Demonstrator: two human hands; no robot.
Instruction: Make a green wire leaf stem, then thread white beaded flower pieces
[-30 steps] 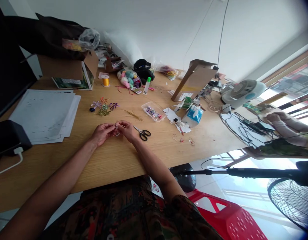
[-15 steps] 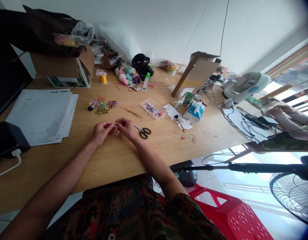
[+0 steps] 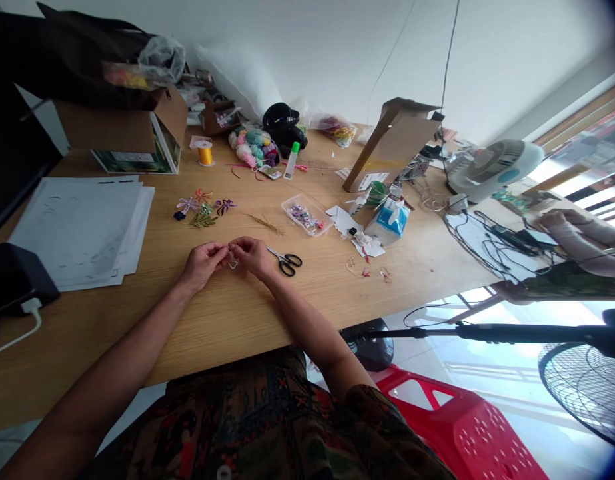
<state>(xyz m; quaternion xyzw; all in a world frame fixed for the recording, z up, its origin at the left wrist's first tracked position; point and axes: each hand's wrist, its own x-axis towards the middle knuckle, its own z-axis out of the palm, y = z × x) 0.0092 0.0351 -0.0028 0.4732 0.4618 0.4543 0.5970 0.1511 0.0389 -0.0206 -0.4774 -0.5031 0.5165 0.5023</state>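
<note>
Pale wooden tabletop (image 3: 87,347): spans the frame from the left edge, with loose white paper sheets (image 3: 77,230) lying at its left end.

Wire flowers (image 3: 200,210): a small purple, orange and green group lies up and left of the hands, well apart from them; their exact make is too small to tell.

Left hand (image 3: 202,267): the forearm angles in from the lower left corner and rests low over the table edge, with the wrist bent and the fingers curled inward, pinching.

Pale wire loop (image 3: 232,261): sits between the two hands, held by the fingertips of both, and is partly hidden by them, so its shape is hard to make out.

Right hand (image 3: 252,257): comes in from the bottom centre, turned toward the left hand, with its fingers closed in a pinch on the loop.

Black-handled scissors (image 3: 286,264): lie on the table just beside the right hand, not touching it.

Another person's forearm (image 3: 577,243): at the far right edge, cut off by the frame, apart from the person's own hands.
</note>
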